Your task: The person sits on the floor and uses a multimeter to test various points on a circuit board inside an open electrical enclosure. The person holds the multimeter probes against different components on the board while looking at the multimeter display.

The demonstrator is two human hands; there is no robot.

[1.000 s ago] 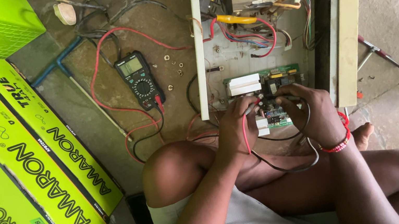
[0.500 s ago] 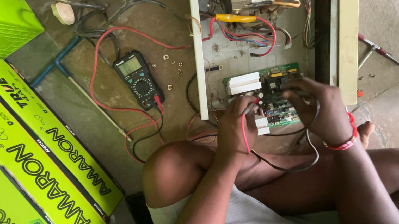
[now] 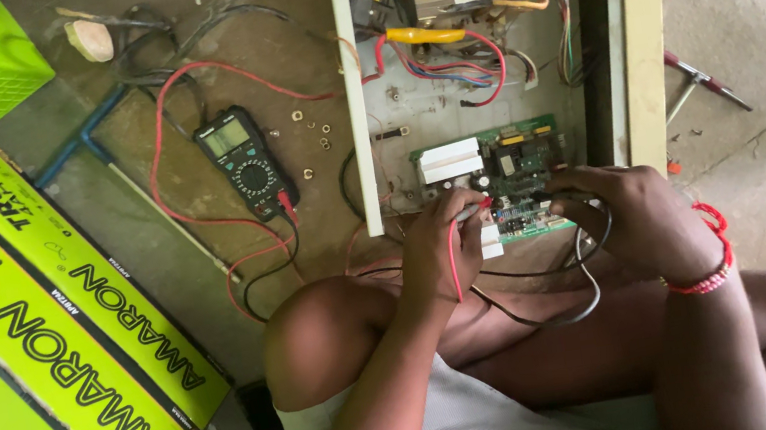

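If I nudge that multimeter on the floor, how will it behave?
The multimeter lies flat on its back, so it would probably slide, not tip or roll. Its red lead loops loosely across the floor and looks floppy; it may drag or snag on the small nuts beside it.

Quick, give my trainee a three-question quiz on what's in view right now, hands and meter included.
1. True or false: the meter lies on the floor left of the open case.
2. Which lead does the left hand hold at the green board: A red, B yellow, C blue?
3. Fill in: the right hand wears a ___ bracelet.

Key: 1 true. 2 A. 3 red.
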